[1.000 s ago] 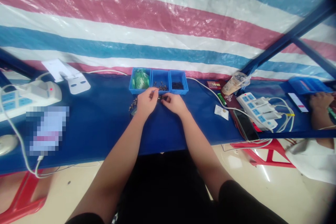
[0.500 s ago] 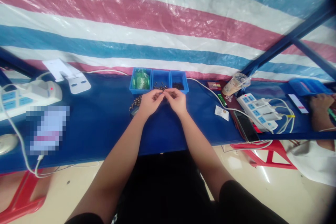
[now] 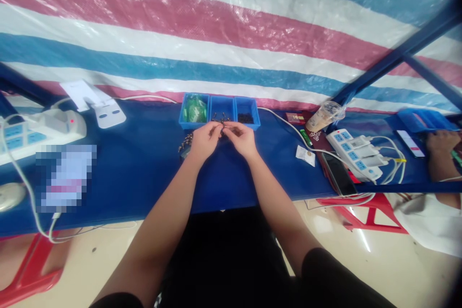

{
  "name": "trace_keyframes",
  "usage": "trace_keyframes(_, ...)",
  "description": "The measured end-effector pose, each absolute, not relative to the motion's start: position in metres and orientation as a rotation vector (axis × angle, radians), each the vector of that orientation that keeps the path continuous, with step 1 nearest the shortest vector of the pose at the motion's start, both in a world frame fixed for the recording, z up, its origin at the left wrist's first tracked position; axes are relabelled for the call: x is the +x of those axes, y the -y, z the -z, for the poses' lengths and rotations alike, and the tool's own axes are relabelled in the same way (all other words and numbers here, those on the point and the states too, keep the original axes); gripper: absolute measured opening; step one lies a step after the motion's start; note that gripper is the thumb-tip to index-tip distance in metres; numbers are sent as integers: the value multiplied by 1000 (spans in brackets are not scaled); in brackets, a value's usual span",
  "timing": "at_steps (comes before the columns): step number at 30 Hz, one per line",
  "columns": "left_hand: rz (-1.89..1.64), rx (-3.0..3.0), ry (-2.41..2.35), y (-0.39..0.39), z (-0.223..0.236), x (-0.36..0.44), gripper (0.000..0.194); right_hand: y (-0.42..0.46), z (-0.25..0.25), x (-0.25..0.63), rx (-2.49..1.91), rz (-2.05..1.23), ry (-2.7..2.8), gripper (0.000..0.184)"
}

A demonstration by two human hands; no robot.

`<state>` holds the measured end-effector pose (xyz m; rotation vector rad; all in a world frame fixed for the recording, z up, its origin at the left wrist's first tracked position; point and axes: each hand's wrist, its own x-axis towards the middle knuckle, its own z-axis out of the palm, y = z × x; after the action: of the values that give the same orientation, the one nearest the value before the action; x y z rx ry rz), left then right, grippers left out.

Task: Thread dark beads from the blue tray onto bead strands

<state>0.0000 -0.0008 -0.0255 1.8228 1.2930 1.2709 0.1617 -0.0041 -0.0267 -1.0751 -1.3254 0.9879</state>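
Note:
My left hand (image 3: 204, 140) and my right hand (image 3: 242, 138) meet fingertip to fingertip over the blue table (image 3: 144, 173), just in front of a row of three small blue bins (image 3: 219, 111). Both hands pinch a tiny dark metal part between them, too small to name. The left bin holds green pieces (image 3: 194, 109), the middle bin small metal parts (image 3: 221, 117), the right bin dark bits (image 3: 245, 118). A little heap of metal parts (image 3: 185, 143) lies on the table left of my left hand.
White power strips sit at the far left (image 3: 39, 130) and right (image 3: 355, 152) with cables. A plastic cup (image 3: 324, 115), a phone (image 3: 338, 172), a lighter and a white packet (image 3: 305, 155) lie to the right. Another person's hand (image 3: 440, 144) is at the far right. Red stools stand below.
My hands rose from the table surface toward the bins and closed together; the right hand moved left to meet the left fingertips.

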Motion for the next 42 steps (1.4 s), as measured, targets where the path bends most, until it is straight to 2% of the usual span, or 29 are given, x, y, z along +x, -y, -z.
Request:
trace_keyframes(32, -1349, 1882, -1319, 0, 27, 0, 20, 4, 25, 161, -1050, -1049, 1233, 37)
trace_keyframes(42, -1305, 1840, -1282, 2, 24, 0, 25, 4, 24, 161, -1069, -1037, 1257, 37)
